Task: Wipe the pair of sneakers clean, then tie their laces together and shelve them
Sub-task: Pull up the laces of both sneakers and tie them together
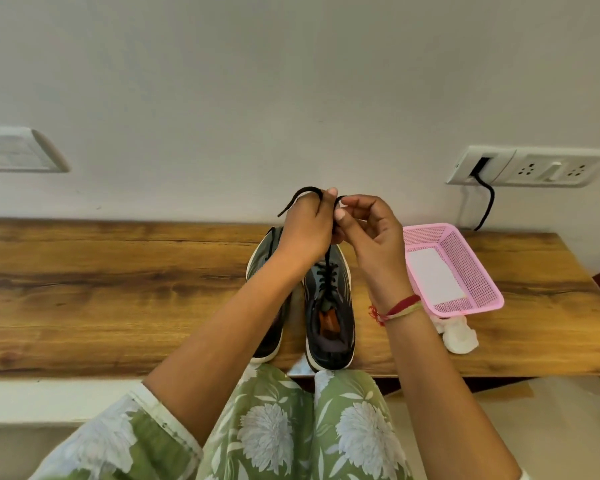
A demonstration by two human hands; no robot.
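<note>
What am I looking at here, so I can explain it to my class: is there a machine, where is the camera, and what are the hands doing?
There is no machine: a person works with bare hands. The single picture comes from a wide-angle camera worn on the head, looking forward and down, so both arms reach away from you. On the wooden surface a pair of dark sneakers stands side by side, toes toward the wall. To their right sits a pink basket with a white sheet in it, and a crumpled white cloth lies in front of it. The left hand grips a black lace raised above the sneakers, and the right hand pinches it between thumb and finger. The fingers hide whether a knot has formed.
</note>
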